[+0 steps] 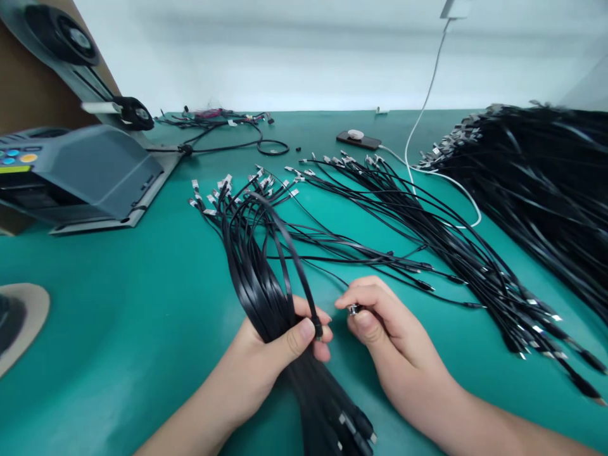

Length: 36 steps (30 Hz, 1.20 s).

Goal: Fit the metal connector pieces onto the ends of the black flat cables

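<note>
Counter [156, 278] in green, large heap of black cables [546, 177] at its right, held cable bundle [266, 285] inside the curled left hand [280, 348], one cable end at its thumb, right hand [384, 323] pinching a small metallic piece [354, 309] just beside.

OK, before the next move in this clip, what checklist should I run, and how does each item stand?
Left hand holds the black cable bundle: ok.
One cable end singled out at the left fingertips: ok.
Right hand grips the small metallic part between thumb and fingers: ok.
Metallic part's shape and facing readable: cannot tell, fingers cover most of it.
Held bundle's far ends evenly lined up: not ok, they fan out unevenly.
White cord away from both hands: ok, it runs behind them, over other cables.
</note>
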Motion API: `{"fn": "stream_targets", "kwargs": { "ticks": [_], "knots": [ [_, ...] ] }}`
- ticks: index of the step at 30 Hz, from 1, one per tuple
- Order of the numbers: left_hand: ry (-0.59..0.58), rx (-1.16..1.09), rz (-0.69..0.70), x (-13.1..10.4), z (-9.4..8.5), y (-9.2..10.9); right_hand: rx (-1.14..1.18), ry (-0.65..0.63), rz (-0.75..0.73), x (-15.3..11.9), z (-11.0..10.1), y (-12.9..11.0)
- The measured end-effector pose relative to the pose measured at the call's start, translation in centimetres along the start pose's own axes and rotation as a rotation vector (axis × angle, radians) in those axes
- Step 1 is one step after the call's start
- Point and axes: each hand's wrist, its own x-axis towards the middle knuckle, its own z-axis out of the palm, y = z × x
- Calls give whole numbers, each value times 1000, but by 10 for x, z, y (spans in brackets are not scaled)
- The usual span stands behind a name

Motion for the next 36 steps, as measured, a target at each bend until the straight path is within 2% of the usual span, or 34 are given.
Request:
{"fn": "stream_targets", "kwargs": {
  "ticks": [5,10,13,23,29,36],
  "knots": [
    [-105,22,55,3,-6,-6,-46,59,21,-5,1,-4],
    [-146,19,41,6,-8,-8,-158,-53,-170,-3,0,-5],
    [-149,21,23,5,-7,-7,-224,-79,-228,1,0,-4],
    [-144,-7,17,3,-8,-9,-335,-39,-252,-3,-3,-3],
    [-158,-17,39,4,-7,-9,-329,-7,-337,0,-3,-3],
    [-151,-9,27,4,-7,-8,-368,-7,-345,-1,-3,-5]
  ]
}}
